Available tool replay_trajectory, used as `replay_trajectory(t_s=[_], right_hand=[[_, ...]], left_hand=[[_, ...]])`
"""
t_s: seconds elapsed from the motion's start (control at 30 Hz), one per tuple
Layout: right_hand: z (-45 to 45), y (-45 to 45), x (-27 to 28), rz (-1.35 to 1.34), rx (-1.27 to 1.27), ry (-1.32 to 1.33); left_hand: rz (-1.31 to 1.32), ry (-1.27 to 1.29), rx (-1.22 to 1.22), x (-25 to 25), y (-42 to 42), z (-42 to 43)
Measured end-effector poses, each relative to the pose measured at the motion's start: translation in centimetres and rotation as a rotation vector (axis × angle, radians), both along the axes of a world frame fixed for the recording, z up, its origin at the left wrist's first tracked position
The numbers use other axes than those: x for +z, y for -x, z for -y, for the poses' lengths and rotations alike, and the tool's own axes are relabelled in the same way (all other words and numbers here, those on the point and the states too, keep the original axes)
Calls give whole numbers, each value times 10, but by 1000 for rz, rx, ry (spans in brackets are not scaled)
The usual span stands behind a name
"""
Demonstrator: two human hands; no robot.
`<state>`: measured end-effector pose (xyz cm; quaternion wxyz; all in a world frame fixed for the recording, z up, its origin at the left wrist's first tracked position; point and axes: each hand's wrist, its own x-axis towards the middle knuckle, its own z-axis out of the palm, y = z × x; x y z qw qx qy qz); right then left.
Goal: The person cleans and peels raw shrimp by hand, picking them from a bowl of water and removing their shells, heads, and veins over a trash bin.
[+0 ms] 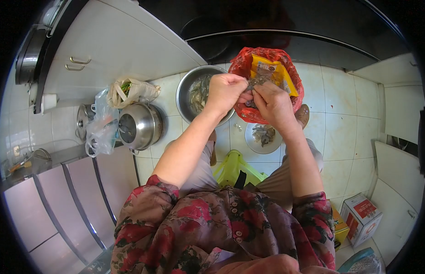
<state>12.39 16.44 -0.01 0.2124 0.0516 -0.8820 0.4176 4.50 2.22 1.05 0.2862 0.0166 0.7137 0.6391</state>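
My left hand (225, 93) and my right hand (272, 100) are close together over the left part of a bin lined with a red plastic bag (297, 73). The fingers of both are pinched, and what they hold is too small to make out. A yellow packet (278, 73) and greyish scraps (258, 81) lie in the bin. Partly behind my left hand stands a metal basin (181, 93) with grey shrimp-like pieces (199, 93) in it. Below the bin, a white plate (252, 145) bears a small pile of greyish shrimp-like pieces (264, 135).
A light green plastic bag (235, 165) lies between my legs. To the left are a steel pot (146, 125), a cloth bag with greens (144, 91) and a clear plastic bag (102, 130). Boxes (361, 219) stand at the lower right, by white cabinets (395, 201).
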Motion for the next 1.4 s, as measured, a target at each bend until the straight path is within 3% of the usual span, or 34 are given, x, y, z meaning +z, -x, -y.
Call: replay_trajectory(t_s=[0.13,0.27,0.37,0.43,0.47,0.6,0.7,0.77,0.8,1.0,1.07,1.2,1.27,1.4], right_hand=[[-7,0,4,-59,-51,113],[-17,-1,3,37,-40,303],[-20,-2,1,113,-47,366],[-21,-2,0,134,-51,376],[-21,-3,0,202,-45,460],[-22,-3,0,294,7,630],[-21,-3,1,309,-34,625],[-20,-1,-4,242,-58,517],[-19,0,-6,174,-81,407],[-14,1,-8,188,-89,417],[-14,1,-9,174,-82,402],[-14,2,-5,55,-53,226],[-14,2,-5,74,-43,195],[-16,-1,-1,123,-4,224]], left_hand=[[66,-101,115,3,11,6],[-3,-92,36,2,3,1],[-203,-82,-77,-11,-1,-2],[-730,103,-176,-10,-2,-4],[-792,146,-220,-8,-3,-3],[-787,184,-228,-1,-7,-4],[-617,175,-192,6,-9,-7],[-172,-78,-180,8,-9,-7],[-172,-78,-180,9,-9,-7],[-185,-63,-253,5,-10,-5],[-466,91,-279,4,-8,-4],[-690,198,-276,5,-9,-4],[-1100,329,-337,3,-11,-4],[-1166,358,-336,0,-18,-6]])
